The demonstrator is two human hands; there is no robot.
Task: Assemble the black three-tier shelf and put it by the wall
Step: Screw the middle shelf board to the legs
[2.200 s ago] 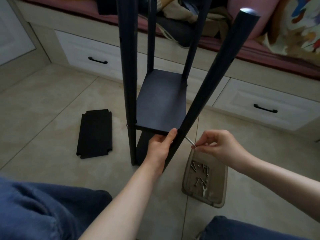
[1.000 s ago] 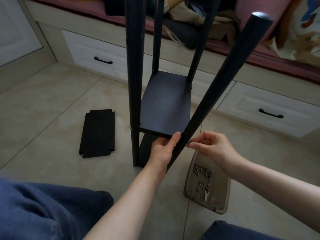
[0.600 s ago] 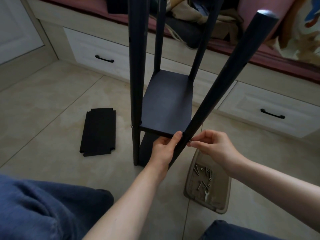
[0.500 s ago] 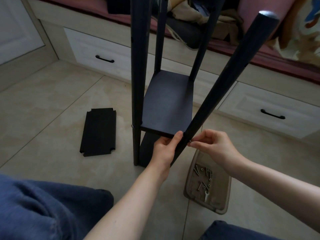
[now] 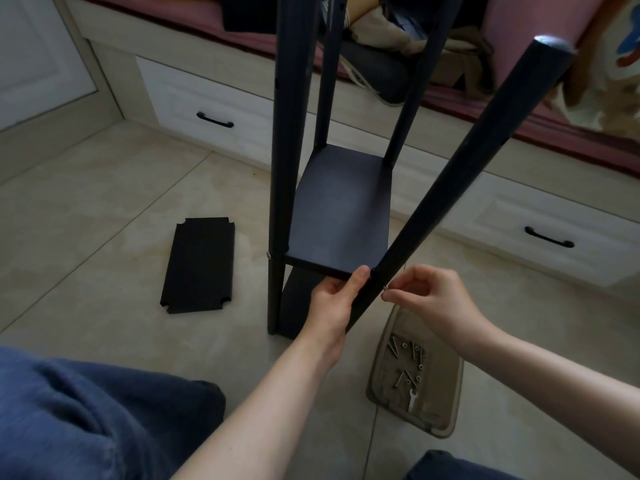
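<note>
A part-built black shelf stands on the tiled floor, with a middle board (image 5: 341, 207) fixed between black posts and a lower board beneath it. The near right post (image 5: 460, 168) leans out to the right. My left hand (image 5: 334, 299) grips that post's lower part, thumb against the board's front corner. My right hand (image 5: 427, 297) pinches a small silver screw (image 5: 386, 288) at the post's right side, level with the board. A third black board (image 5: 199, 265) with notched corners lies flat on the floor to the left.
A beige tray (image 5: 440, 375) holding several screws, washers and a small wrench lies on the floor under my right forearm. White drawers (image 5: 207, 109) with black handles run along the back below a cushioned bench. My blue-clad knees are at the bottom edge.
My right hand brought the screw from a little way off up to the leaning post and now holds it against the post. My left hand has kept its grip.
</note>
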